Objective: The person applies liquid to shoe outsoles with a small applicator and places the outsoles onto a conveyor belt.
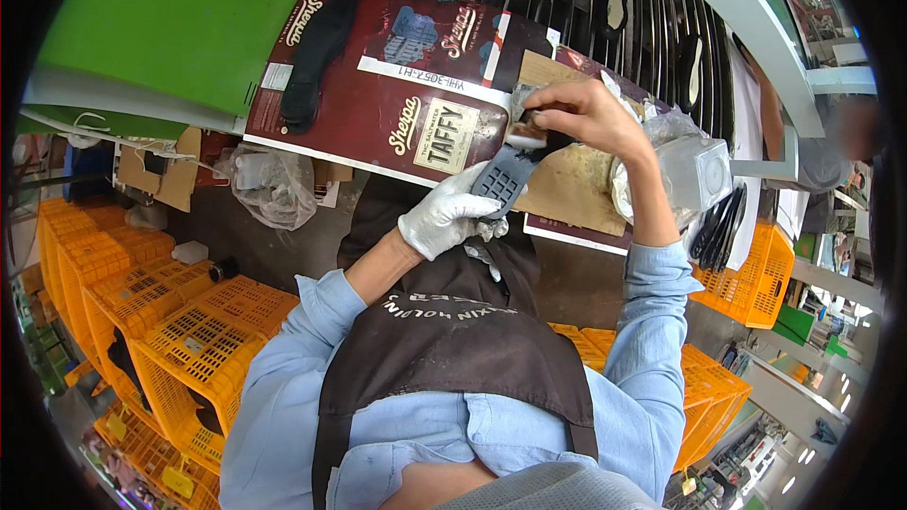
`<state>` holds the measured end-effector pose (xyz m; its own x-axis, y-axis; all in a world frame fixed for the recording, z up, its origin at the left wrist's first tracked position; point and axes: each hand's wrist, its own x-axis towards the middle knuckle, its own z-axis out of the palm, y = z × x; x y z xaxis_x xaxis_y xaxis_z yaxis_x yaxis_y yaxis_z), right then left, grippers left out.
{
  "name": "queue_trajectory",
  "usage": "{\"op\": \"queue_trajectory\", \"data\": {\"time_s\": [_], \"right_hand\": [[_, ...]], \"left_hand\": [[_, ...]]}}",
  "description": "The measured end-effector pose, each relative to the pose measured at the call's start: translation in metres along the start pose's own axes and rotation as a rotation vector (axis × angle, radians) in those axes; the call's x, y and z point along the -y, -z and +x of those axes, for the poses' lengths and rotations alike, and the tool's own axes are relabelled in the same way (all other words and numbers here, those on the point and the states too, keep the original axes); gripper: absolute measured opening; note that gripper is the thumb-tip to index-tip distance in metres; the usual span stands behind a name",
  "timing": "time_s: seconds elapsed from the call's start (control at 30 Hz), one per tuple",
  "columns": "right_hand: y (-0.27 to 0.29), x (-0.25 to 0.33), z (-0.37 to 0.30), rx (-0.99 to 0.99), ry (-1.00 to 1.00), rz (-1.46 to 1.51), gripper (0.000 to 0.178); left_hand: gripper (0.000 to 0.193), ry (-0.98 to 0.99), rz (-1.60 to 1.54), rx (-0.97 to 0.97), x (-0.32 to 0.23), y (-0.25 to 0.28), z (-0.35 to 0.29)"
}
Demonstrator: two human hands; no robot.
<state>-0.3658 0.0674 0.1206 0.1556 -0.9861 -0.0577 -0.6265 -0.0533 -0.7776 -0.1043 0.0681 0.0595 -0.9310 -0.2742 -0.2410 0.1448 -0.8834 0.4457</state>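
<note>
My left hand [442,215], in a white glove, grips a blue-grey shoe sole [500,184] with a grid of raised blocks on its face. The sole is tilted over the near edge of the bench. Above its far end, my bare right hand [590,118] is closed on a small brush [527,136] with a brown and pale body. The brush is at the sole's far end; whether it touches cannot be made out. Further left, a long black sole [317,66] lies on the dark red cardboard [378,123]. Smudged blue-grey marks [409,36] show beyond it.
A rack of dark rods [557,0] at the back bears several black soles with pale middles. Right of my hand stand a clear plastic container [694,175] and bags. Orange crates [194,349] are stacked at left and right. A green panel [179,28] rises at far left.
</note>
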Motion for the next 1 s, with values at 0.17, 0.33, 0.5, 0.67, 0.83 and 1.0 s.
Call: {"op": "queue_trajectory", "data": {"time_s": [0.17,0.33,0.5,0.67,0.83,1.0], "right_hand": [[0.002,-0.009,0.002,-0.339,-0.214,0.093,0.021],[-0.019,0.017,-0.003,-0.049,-0.036,0.011,0.021],[-0.017,0.018,-0.011,-0.117,-0.112,0.340,0.022],[-0.025,0.021,0.001,-0.210,-0.140,0.065,0.020],[-0.031,0.041,-0.011,0.100,0.075,0.113,0.024],[-0.023,0.027,-0.025,-0.508,0.099,-0.358,0.021]], "left_hand": [[0.048,-0.004,-0.025,-0.010,0.001,-0.003,0.000],[0.059,-0.019,0.096,-0.021,0.000,-0.006,-0.001],[0.049,-0.006,0.060,-0.067,0.001,-0.010,-0.005],[0.047,-0.027,0.086,-0.054,-0.002,-0.013,-0.004],[0.043,-0.024,0.059,-0.083,0.001,-0.012,-0.006],[0.043,-0.021,0.052,-0.064,-0.002,-0.014,-0.004]]}}
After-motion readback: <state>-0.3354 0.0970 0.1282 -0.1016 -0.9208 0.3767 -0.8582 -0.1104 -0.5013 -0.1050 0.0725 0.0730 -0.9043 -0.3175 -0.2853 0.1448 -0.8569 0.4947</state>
